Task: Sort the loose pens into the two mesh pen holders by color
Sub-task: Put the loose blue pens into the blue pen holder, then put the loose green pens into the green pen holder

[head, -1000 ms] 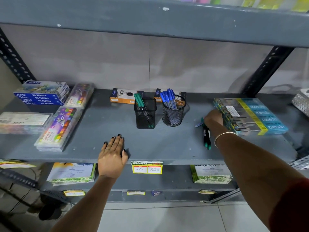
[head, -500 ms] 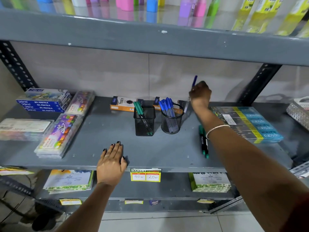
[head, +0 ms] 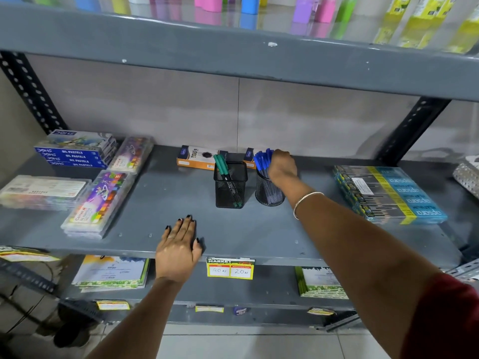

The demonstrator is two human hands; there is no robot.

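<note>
Your right hand (head: 282, 165) is reaching over the top of the round mesh holder (head: 268, 191), at about 1 o'clock from the middle of the shelf (head: 160, 200). Its fingers are curled down among the blue pens (head: 262, 159), but you cannot tell if they are pinching a pen or have let go. A thin bangle (head: 305, 202) is sitting on that wrist.

Your left hand (head: 178, 246) is lying flat and open on the front edge of the shelf, at about 7 o'clock, holding nothing. Its fingers are pointing toward 12 o'clock.

The blue pens are standing in the round holder with their caps up. They are leaning a little, with their tops tipping toward 11 o'clock.

Just beside it, at 9 o'clock from the round one, the square mesh holder (head: 230, 185) is standing. The green pens (head: 222, 164) inside are leaning too. Their long way is running from the caps at 11 o'clock down to the tips at 5 o'clock.

Behind the holders, at 12 o'clock, an orange box (head: 195, 158) is lying against the back. Far off at 9 o'clock, crayon packs (head: 101, 200) and blue pastel boxes (head: 75, 154) are lying. At 3 o'clock, a big pack of pencils (head: 388, 193) is lying flat. A yellow price tag (head: 230, 268) is sticking on the front lip of the shelf.
</note>
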